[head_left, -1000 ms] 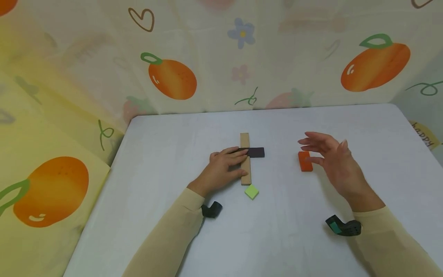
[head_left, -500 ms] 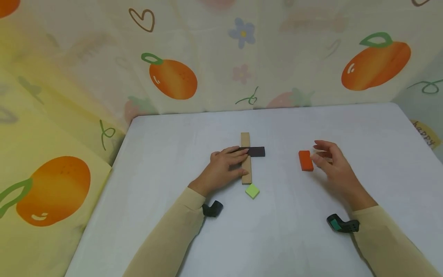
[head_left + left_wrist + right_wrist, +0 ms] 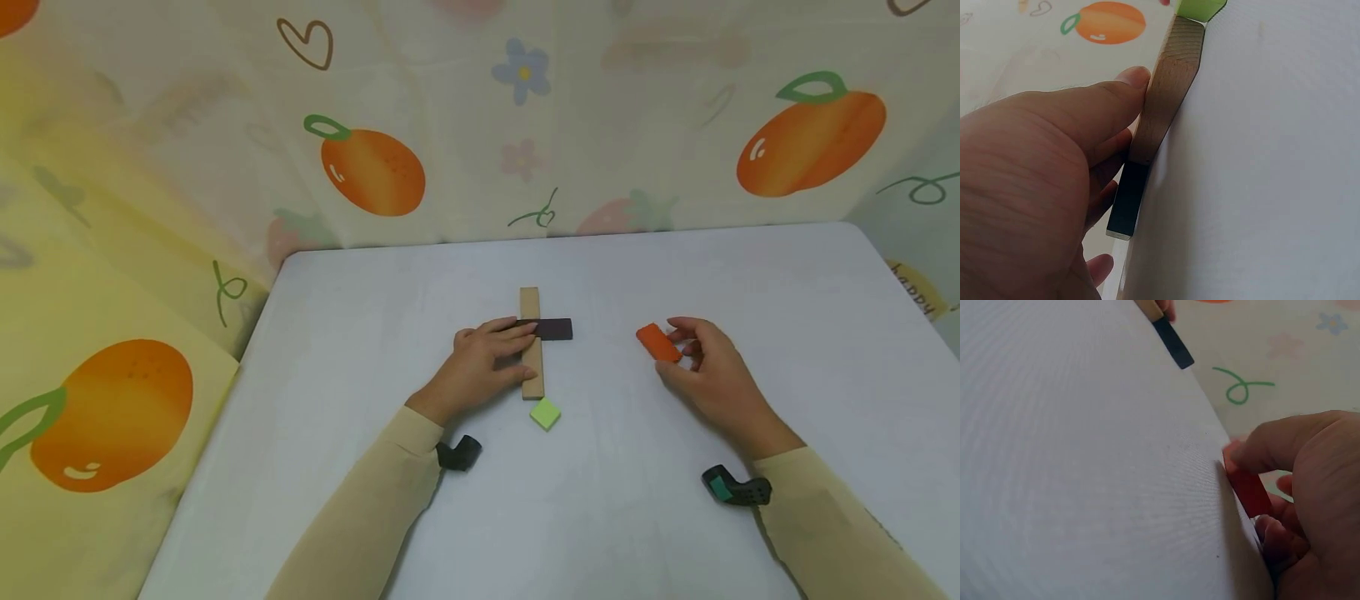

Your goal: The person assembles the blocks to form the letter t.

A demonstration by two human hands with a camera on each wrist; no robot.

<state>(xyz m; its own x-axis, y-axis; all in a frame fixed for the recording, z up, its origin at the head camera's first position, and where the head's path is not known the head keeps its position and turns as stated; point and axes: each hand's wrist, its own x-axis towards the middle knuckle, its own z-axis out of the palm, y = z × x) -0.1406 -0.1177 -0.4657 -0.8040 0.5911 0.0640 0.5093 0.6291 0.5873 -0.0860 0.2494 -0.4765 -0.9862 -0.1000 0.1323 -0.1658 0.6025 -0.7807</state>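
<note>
My left hand point(image 3: 483, 362) rests over the crossing of a light wooden strip point(image 3: 532, 367) and a dark block point(image 3: 555, 329), its fingers fairly straight. In the left wrist view the thumb touches the face of the wooden strip point(image 3: 1169, 87). A small lime-green square block point(image 3: 545, 413) lies by the strip's near end. To the right, my right hand point(image 3: 712, 375) pinches an orange rectangular block point(image 3: 657, 342) between thumb and fingers. The right wrist view shows that block point(image 3: 1249, 487) as red, tilted close to the tabletop, part of it behind the thumb.
The white table point(image 3: 375, 300) has its back edge against a hanging cloth point(image 3: 465, 108) printed with fruit and flowers. A yellowish cloth point(image 3: 112, 417) hangs at the left. Each wrist carries a small black camera mount.
My right hand has come down and left onto the orange block, which it now pinches and has turned so it lies slanted. The left hand and the pieces under it stay put.
</note>
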